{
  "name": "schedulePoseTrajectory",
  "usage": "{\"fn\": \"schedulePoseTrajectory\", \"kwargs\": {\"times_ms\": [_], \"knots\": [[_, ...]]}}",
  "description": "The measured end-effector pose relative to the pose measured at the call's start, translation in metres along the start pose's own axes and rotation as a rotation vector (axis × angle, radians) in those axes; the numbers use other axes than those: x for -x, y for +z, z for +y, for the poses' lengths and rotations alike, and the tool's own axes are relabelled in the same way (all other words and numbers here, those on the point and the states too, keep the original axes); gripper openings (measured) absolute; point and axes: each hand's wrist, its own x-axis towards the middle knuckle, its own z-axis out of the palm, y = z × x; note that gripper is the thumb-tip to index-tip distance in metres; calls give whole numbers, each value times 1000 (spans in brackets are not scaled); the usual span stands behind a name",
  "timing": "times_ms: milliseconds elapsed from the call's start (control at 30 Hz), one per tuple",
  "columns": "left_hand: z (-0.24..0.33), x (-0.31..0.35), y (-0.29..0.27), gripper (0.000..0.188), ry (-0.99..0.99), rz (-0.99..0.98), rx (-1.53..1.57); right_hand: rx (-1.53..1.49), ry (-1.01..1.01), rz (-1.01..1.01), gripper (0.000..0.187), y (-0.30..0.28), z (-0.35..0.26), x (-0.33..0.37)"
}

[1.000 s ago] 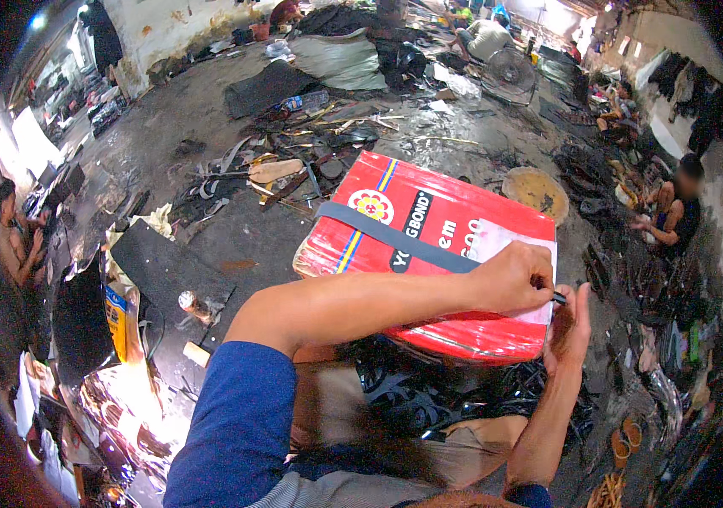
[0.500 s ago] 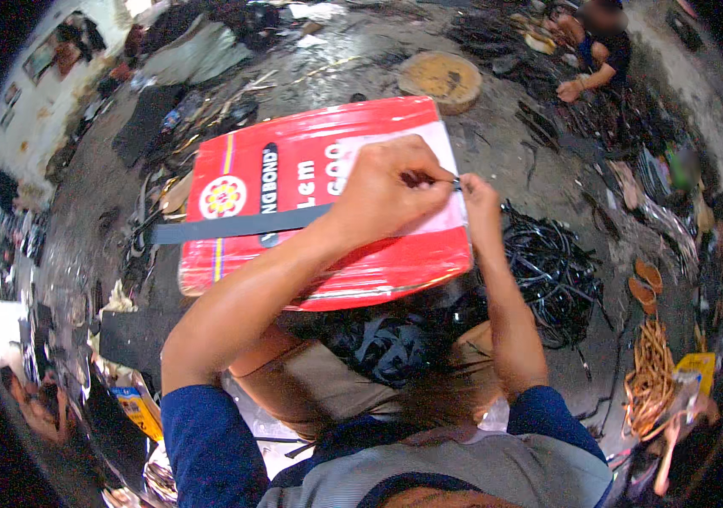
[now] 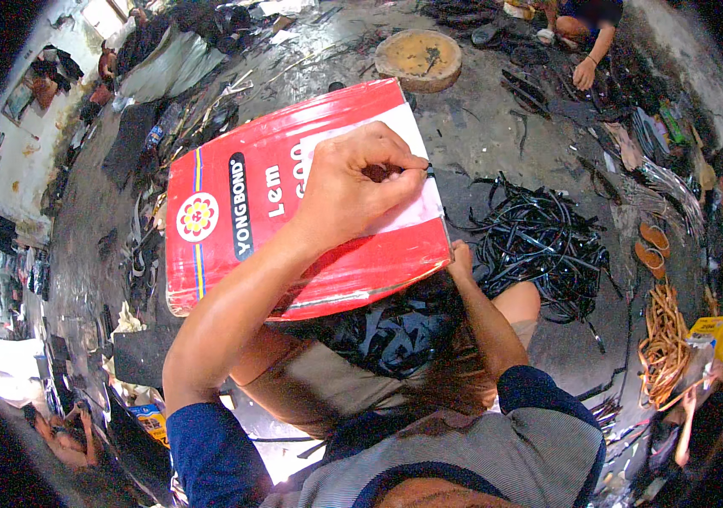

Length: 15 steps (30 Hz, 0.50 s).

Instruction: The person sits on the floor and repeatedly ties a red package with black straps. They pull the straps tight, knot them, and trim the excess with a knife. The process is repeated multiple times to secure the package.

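Observation:
A red and white carton (image 3: 293, 275) lies flat in front of me, above my lap. My left hand (image 3: 361, 182) rests over its white panel, thumb and fingers pinched on a small dark end of a black strip (image 3: 430, 170) at the carton's right edge. Most of that strip is out of sight. Beside the carton's near right corner is my right hand (image 3: 461, 261), its fingers curled; whatever they grip is hidden. Below the carton, between my legs, sits a heap of black pieces (image 3: 395, 339).
Right of the carton lies a tangle of shiny black strips (image 3: 539, 245). A round wooden block (image 3: 419, 61) stands beyond it. Sandals (image 3: 652, 251) and a brown coiled bundle (image 3: 662, 343) lie farther right. Another person's hand (image 3: 584, 74) is at the far right.
The dark strip that lay across the carton has gone from its top. My right hand has dropped from beside my left hand to the near right corner. The view has shifted slightly.

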Motion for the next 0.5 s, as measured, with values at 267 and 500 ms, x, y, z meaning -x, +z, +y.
{"fn": "schedulePoseTrajectory", "kwargs": {"times_ms": [267,500], "knots": [[1,2,-7,13,179,-71,-144,198,-53,-38,27,1,17,8],[-2,1,-15,28,545,-165,-401,240,154,-88,37,-48,11,14]]}}
